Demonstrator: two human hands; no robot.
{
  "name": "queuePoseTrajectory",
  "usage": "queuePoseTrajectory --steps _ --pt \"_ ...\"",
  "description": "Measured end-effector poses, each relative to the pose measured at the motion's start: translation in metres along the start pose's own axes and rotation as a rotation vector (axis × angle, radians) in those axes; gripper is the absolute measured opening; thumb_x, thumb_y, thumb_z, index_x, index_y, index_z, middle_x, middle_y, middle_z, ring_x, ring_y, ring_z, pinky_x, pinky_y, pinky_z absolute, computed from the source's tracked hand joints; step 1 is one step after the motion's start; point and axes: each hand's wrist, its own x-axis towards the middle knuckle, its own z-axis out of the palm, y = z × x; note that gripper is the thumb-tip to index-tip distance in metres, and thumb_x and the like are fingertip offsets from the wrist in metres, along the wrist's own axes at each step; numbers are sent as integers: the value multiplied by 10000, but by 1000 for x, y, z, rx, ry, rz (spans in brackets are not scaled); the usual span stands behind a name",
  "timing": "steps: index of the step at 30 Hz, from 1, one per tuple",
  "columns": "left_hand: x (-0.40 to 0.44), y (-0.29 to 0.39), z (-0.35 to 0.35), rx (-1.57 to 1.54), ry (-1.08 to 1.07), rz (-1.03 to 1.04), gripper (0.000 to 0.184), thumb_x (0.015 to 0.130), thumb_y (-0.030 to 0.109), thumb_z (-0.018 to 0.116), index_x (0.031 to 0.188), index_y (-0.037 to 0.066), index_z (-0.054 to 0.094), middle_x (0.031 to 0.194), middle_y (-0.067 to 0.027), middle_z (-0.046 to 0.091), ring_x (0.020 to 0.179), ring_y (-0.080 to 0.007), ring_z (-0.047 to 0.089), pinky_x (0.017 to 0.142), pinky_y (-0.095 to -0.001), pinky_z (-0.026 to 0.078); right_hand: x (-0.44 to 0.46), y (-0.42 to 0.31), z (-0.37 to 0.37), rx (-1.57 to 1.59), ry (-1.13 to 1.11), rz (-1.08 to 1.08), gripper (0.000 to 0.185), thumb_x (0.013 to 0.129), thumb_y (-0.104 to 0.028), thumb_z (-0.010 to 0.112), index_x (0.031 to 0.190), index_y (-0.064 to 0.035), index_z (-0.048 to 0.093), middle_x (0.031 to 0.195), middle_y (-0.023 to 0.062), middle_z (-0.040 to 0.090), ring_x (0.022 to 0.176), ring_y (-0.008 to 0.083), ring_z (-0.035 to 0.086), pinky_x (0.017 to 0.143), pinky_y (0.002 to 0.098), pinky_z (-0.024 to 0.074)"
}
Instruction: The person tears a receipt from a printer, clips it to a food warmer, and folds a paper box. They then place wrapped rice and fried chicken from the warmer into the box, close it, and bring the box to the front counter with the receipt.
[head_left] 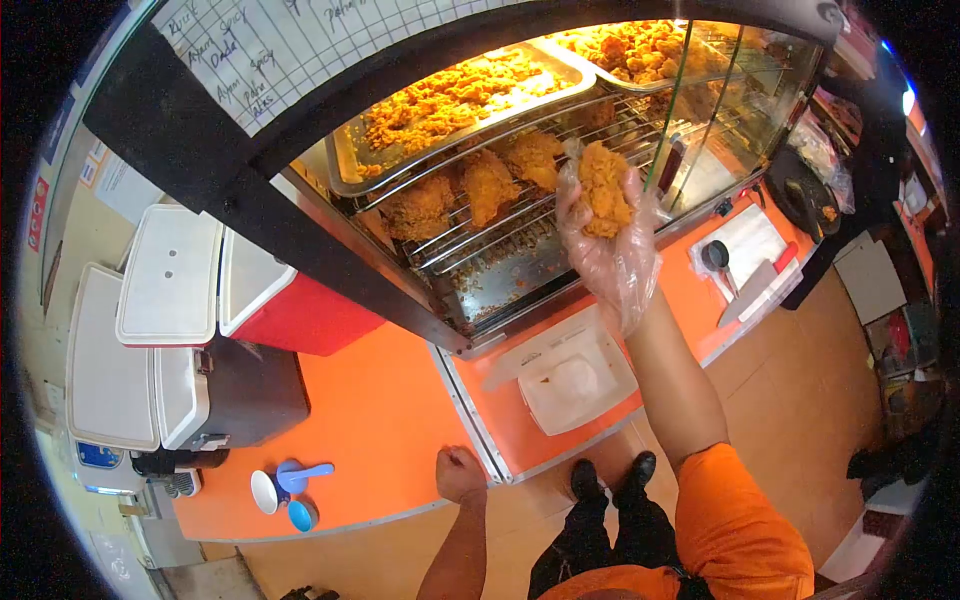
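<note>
My right hand, in a clear plastic glove, is raised in front of the lit display cabinet. Its fingers are closed round a golden piece of fried chicken. Behind it, more fried chicken pieces lie on a wire rack inside the cabinet. Below the hand, an open white takeaway box sits on the orange counter. My bare left hand rests as a fist at the counter's front edge, with nothing visible in it.
Metal trays of fried bits fill the upper shelf. A glass pane stands right of the gloved hand. A knife and a black ladle lie at right. Cool boxes and small cups stand at left.
</note>
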Motion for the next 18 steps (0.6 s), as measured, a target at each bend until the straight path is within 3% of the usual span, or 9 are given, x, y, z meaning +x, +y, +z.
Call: queuePoseTrajectory --steps 6,8,11,13,14,16,18 --pt "2 11 -9 -24 18 25 276 913 283 554 760 62 616 707 -166 638 635 -362 630 576 -459 494 -14 7 -13 24 -35 18 518 964 -455 591 1335 -100 522 1175 121 599 958 247 625 704 306 574" --pt "2 7 -10 5 -85 -31 277 913 284 554 757 59 599 705 -168 628 624 -354 619 569 -455 483 -28 9 -13 -50 60 -2 531 956 -479 592 1327 -107 519 1169 122 596 996 255 613 777 346 568" --pt "1 3 -3 33 -90 -61 274 915 286 548 775 54 587 723 -179 624 644 -365 614 579 -459 476 -54 9 -24 -84 182 97 549 940 -500 607 1315 -108 522 1176 123 594 1044 271 596 871 392 541" --pt "1 -4 2 -44 -9 39 283 910 274 534 803 26 620 748 -193 642 698 -409 628 620 -488 504 -71 10 -42 -99 252 90 555 939 -510 602 1310 -105 527 1177 117 596 1054 271 591 890 396 525" --pt "2 -1 -3 -18 -96 -7 272 913 260 529 823 20 622 778 -209 641 725 -413 629 631 -476 509 -83 12 -53 -121 295 82 562 938 -521 596 1306 -101 532 1178 111 597 1064 271 587 908 400 508" --pt "3 6 -7 -6 -104 -10 267 916 246 522 774 27 579 732 -194 616 684 -416 605 598 -491 487 -106 14 -66 -265 388 -15 543 941 -497 602 1287 -81 550 1168 90 605 1058 245 587 896 375 500" --pt "2 4 -5 3 -86 -8 279 911 260 529 726 51 542 703 -180 607 647 -412 595 559 -503 471 -129 2 -70 -744 345 -52 513 963 -412 598 1349 -83 514 1213 92 614 1043 236 593 864 382 534"
